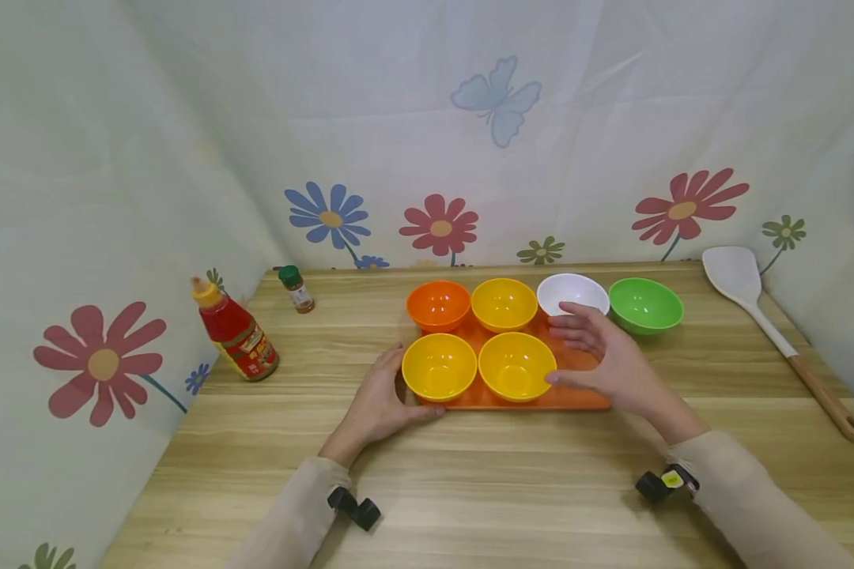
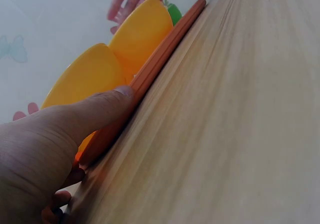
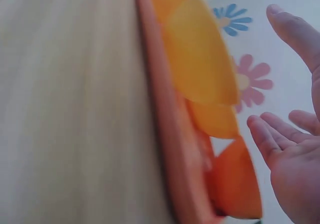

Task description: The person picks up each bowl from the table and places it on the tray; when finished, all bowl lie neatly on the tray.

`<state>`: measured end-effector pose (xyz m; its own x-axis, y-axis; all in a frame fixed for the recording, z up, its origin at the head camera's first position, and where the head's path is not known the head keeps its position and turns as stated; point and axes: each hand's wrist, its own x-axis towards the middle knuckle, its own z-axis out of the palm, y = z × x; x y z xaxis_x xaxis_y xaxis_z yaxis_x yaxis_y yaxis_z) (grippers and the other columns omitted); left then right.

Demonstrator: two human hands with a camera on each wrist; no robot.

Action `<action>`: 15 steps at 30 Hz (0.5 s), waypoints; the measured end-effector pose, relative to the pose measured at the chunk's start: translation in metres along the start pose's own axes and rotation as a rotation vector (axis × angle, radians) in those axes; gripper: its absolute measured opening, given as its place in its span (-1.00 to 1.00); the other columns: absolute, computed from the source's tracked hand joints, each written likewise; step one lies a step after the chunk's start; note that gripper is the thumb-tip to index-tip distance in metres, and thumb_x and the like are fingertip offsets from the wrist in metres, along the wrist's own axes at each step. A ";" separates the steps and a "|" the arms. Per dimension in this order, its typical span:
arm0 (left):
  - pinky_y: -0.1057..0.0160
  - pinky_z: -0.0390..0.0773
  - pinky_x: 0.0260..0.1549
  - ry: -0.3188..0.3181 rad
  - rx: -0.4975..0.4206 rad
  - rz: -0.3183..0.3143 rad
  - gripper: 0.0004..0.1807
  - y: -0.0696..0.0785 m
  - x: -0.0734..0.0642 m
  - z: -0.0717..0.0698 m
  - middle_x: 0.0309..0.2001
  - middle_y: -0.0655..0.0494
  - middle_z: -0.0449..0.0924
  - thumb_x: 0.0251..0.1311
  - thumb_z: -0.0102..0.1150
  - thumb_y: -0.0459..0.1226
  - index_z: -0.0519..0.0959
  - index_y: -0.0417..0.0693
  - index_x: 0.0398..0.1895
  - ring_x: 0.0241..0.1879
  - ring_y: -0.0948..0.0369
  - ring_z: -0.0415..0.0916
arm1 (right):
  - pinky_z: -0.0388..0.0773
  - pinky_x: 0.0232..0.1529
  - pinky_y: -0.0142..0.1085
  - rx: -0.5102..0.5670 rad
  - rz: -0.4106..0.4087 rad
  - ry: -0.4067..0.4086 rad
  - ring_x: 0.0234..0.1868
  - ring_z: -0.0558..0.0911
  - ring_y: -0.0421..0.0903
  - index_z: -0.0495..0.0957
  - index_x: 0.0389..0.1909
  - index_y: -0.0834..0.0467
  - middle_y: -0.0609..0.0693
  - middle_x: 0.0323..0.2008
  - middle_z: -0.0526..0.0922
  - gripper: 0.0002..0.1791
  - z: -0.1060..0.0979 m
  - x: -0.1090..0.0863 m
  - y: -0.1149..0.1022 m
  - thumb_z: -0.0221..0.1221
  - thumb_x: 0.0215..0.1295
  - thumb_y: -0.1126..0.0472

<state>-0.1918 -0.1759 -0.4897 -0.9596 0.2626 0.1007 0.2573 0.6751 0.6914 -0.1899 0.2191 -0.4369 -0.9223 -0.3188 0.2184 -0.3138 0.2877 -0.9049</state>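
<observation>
My left hand [image 1: 377, 399] grips the left front corner of an orange tray [image 1: 569, 399], its thumb along the front edge in the left wrist view. Two yellow bowls, a left one [image 1: 440, 367] and a right one [image 1: 516, 367], sit at the front of the tray. Behind them stand an orange bowl [image 1: 438, 307], another yellow bowl [image 1: 504, 305] and a white bowl [image 1: 569, 292]. Over the tray's right part hovers my right hand [image 1: 615, 363], fingers spread and holding nothing; it partly covers the white bowl. A green bowl [image 1: 645, 307] stands right of the white one.
A red sauce bottle [image 1: 245, 340] with a yellow cap and a small green-lidded spice jar [image 1: 296, 289] stand at the left. Along the right edge lies a white spatula [image 1: 768, 324] with a wooden handle. A flowered curtain [image 1: 370, 142] borders the wooden table [image 1: 484, 490].
</observation>
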 end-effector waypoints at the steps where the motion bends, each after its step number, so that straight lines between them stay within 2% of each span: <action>1: -0.37 0.06 0.69 0.001 0.001 -0.001 0.25 0.000 0.000 0.000 0.70 0.01 0.33 -0.10 0.79 0.23 0.38 0.10 0.69 0.77 -0.10 0.05 | 0.57 0.39 -0.47 0.001 -0.015 0.015 0.45 0.59 0.24 0.22 0.71 0.17 0.27 0.49 0.54 0.13 -0.004 0.001 -0.002 0.66 0.20 0.30; 8: -0.38 0.08 0.69 0.002 0.005 -0.007 0.26 0.000 -0.001 0.000 0.70 0.00 0.33 -0.10 0.78 0.24 0.38 0.09 0.69 0.76 -0.11 0.06 | 0.50 0.34 -0.58 -0.104 -0.078 0.128 0.46 0.52 -0.10 0.18 0.76 0.00 0.20 0.55 0.49 0.16 -0.036 0.004 -0.011 0.62 0.22 0.37; 11: -0.39 0.08 0.68 0.002 0.005 -0.007 0.26 0.000 -0.001 0.000 0.70 0.00 0.33 -0.10 0.78 0.24 0.38 0.09 0.69 0.76 -0.11 0.06 | 0.45 0.35 -0.59 -0.136 -0.067 0.182 0.52 0.45 -0.07 0.15 0.77 -0.07 0.16 0.59 0.43 0.20 -0.051 0.006 -0.011 0.62 0.21 0.39; 15: -0.39 0.08 0.68 0.002 -0.002 -0.005 0.26 0.001 -0.001 0.000 0.70 -0.01 0.33 -0.10 0.78 0.23 0.38 0.08 0.69 0.76 -0.11 0.06 | 0.38 0.36 -0.65 -0.152 -0.016 0.258 0.61 0.35 0.07 0.10 0.80 -0.13 0.11 0.66 0.34 0.24 -0.073 0.007 -0.008 0.60 0.23 0.40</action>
<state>-0.1906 -0.1756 -0.4889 -0.9612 0.2577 0.0989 0.2523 0.6754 0.6929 -0.2102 0.2806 -0.4016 -0.9376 -0.0899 0.3359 -0.3413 0.4228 -0.8395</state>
